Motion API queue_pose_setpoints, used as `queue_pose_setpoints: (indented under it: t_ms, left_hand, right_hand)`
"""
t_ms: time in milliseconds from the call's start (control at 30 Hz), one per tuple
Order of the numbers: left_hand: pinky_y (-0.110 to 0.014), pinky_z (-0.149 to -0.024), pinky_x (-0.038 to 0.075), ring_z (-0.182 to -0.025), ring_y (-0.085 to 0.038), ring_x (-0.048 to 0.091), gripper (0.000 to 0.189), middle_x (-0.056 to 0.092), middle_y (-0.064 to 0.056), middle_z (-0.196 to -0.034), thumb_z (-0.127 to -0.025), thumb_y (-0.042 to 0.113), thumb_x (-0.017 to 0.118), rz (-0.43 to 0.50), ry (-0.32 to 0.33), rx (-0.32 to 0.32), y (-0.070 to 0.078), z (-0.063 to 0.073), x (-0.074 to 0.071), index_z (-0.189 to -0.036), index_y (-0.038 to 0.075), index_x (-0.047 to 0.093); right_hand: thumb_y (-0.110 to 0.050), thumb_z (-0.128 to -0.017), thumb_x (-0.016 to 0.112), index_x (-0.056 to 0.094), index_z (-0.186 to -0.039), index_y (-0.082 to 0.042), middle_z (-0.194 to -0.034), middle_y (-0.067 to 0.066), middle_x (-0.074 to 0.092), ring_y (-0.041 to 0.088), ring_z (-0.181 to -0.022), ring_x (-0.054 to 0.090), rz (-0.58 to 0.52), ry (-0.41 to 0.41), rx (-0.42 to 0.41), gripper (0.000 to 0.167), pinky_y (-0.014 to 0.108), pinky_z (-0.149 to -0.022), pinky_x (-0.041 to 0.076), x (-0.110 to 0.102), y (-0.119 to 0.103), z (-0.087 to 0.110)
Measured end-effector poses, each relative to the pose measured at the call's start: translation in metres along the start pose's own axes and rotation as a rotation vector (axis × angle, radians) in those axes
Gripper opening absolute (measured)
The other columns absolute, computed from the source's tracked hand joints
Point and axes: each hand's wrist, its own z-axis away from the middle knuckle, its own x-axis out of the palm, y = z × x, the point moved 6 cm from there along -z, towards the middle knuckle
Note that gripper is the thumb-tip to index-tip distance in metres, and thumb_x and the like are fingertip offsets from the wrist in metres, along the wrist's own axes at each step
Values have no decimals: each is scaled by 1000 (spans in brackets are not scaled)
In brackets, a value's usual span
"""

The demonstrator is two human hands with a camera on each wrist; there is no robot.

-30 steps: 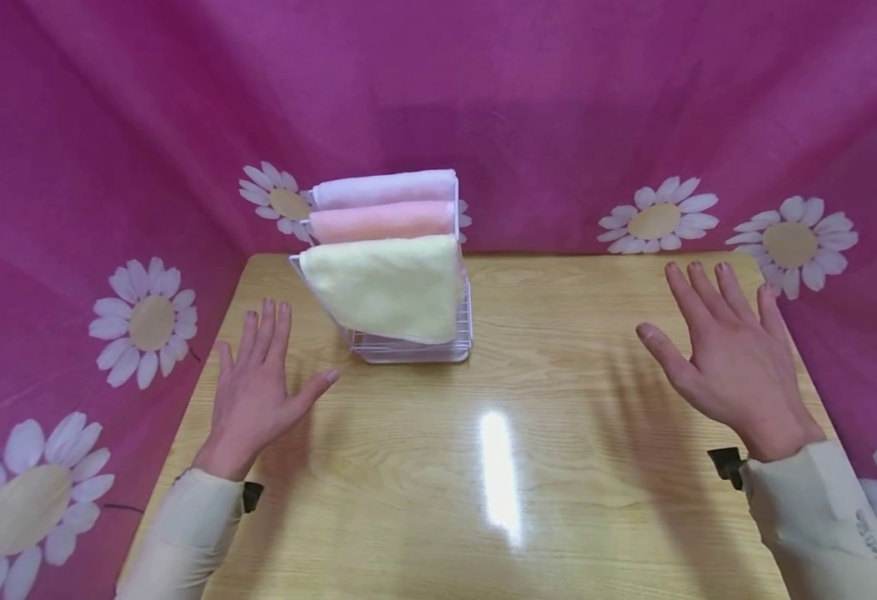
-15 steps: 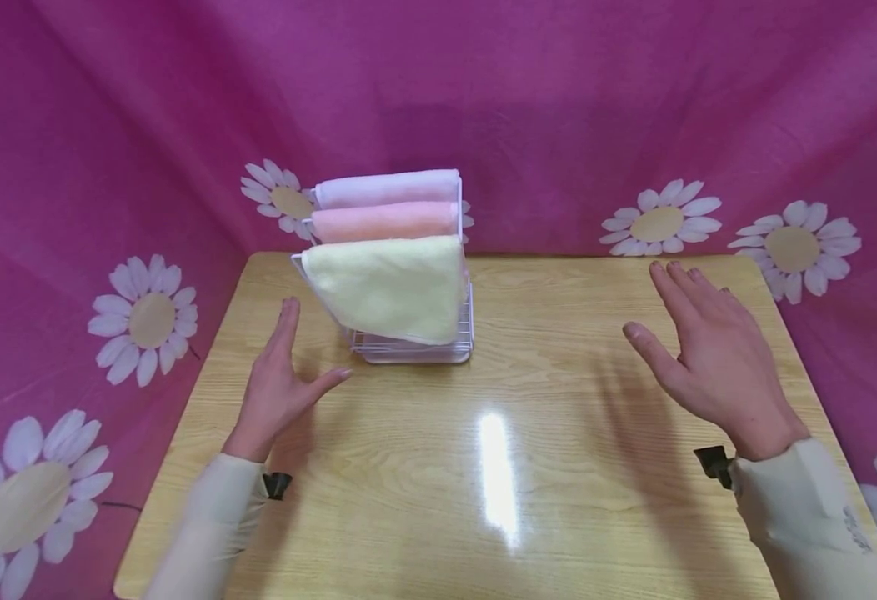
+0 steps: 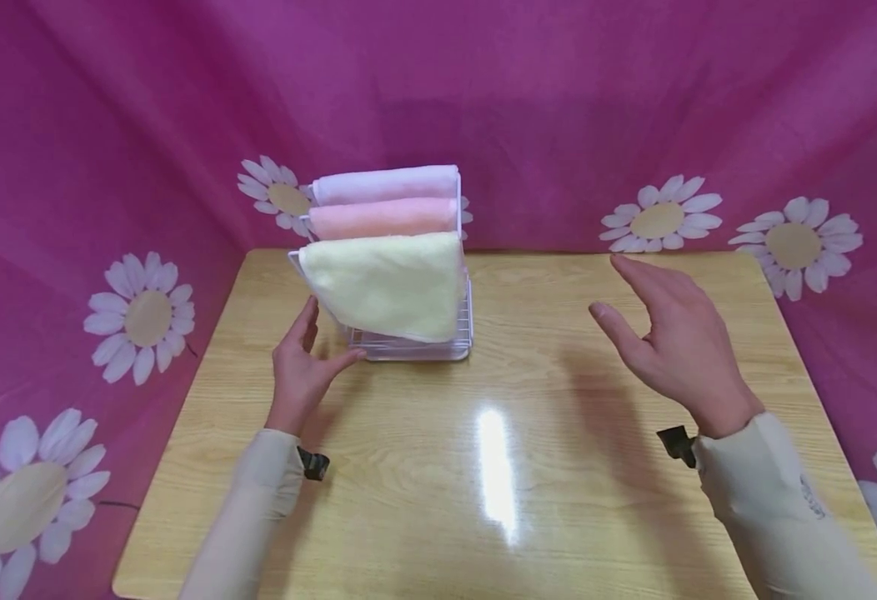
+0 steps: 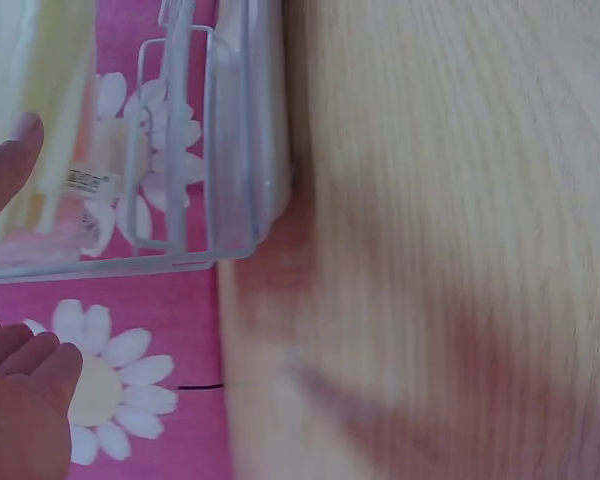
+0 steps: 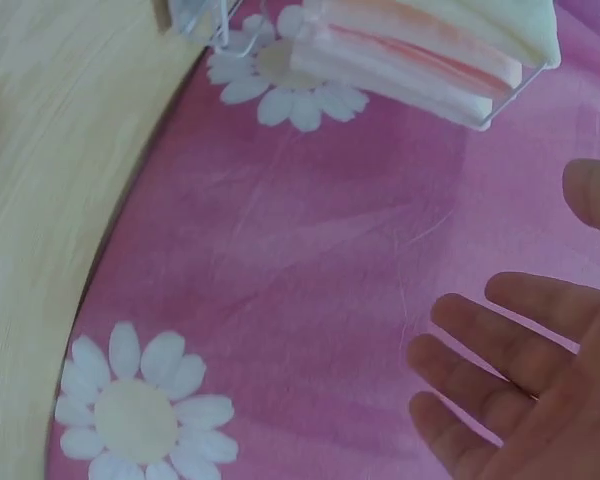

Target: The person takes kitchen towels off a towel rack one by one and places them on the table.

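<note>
A white wire rack with a tray base stands on the table. Over its bars hang a pale yellow towel in front, a pink towel in the middle and a pale lilac towel at the back. My left hand is at the rack's front left corner. Its thumb points across the front and the other fingers lie along the left side; the left wrist view has the rack's side frame between them. My right hand hovers over the table's right part, holding nothing, fingers extended and thumb apart.
The wooden table reaches back to a magenta curtain printed with white daisies, which also hangs along both sides. A bright light reflection lies on the tabletop. Each sleeve cuff carries a small black wrist camera.
My left hand has moved right and forward to the rack's corner, turning onto its edge. The right hand has drifted left and turned inward. The rack and towels stay put.
</note>
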Motion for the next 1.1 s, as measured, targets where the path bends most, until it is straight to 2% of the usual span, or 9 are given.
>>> queue_pose_setpoints:
  t_ms: [133, 267, 300, 400, 500, 600, 767, 967, 1100]
  left_hand:
    - [-29, -114, 39, -141, -18, 41, 95, 43, -4, -155, -71, 3, 92, 83, 20, -32, -11, -3, 7, -152, 9, 43]
    - [-30, -113, 43, -137, -24, 47, 86, 49, -12, -150, -71, -4, 89, 159, 49, -68, -19, -5, 14, -147, 3, 49]
    - [-33, -113, 43, -136, -27, 48, 83, 50, -15, -148, -72, -6, 88, 176, 52, -75, -16, -4, 15, -146, 0, 50]
    - [-39, -111, 45, -132, -32, 51, 77, 52, -20, -144, -73, -10, 85, 234, 61, -89, -20, -5, 20, -142, -4, 52]
    - [-45, -109, 47, -129, -35, 54, 74, 55, -21, -141, -74, -14, 83, 300, 70, -127, -25, -5, 25, -141, -4, 54]
    - [-47, -107, 49, -125, -35, 57, 70, 59, -21, -137, -74, -16, 81, 349, 80, -139, -32, -5, 31, -138, -5, 56]
    - [-47, -106, 50, -122, -37, 59, 64, 61, -24, -132, -73, -17, 80, 321, 93, -96, -33, -6, 33, -133, -6, 59]
    - [-40, -102, 53, -119, -35, 61, 63, 62, -23, -131, -74, -16, 81, 295, 88, -102, -37, -8, 33, -132, -4, 62]
    - [-40, -102, 53, -118, -35, 61, 62, 62, -23, -130, -73, -15, 82, 287, 92, -90, -37, -9, 32, -130, -5, 63]
  right_hand:
    - [-26, -91, 73, 58, -140, -4, -136, 17, 61, 38, -125, 54, -51, 46, -8, 56, 58, -103, 44, 7, -6, -7]
    - [-25, -91, 74, 62, -136, -3, -131, 16, 64, 36, -123, 56, -83, 63, -10, 52, 57, -102, 46, 14, -11, -15]
    - [-25, -91, 74, 62, -135, -2, -130, 16, 64, 36, -123, 56, -90, 67, -13, 51, 57, -101, 46, 16, -13, -17]
    - [-23, -89, 75, 65, -131, 0, -126, 16, 67, 36, -120, 58, -124, 90, -33, 48, 57, -99, 48, 19, -21, -22]
    - [-21, -89, 75, 66, -129, -1, -124, 15, 68, 35, -118, 59, -155, 102, -48, 46, 56, -98, 49, 23, -30, -28]
    - [-20, -89, 75, 67, -128, -1, -122, 14, 69, 34, -117, 60, -175, 102, -57, 44, 55, -98, 49, 27, -38, -33]
    - [-20, -89, 76, 68, -126, -3, -120, 12, 70, 31, -113, 61, -204, 103, -76, 42, 53, -94, 50, 34, -49, -41]
    - [-19, -88, 76, 69, -125, -3, -116, 11, 71, 30, -109, 62, -243, 108, -122, 40, 50, -92, 52, 41, -64, -52]
    - [-19, -89, 77, 69, -124, -3, -115, 10, 72, 29, -109, 62, -266, 100, -151, 40, 48, -91, 52, 47, -74, -61]
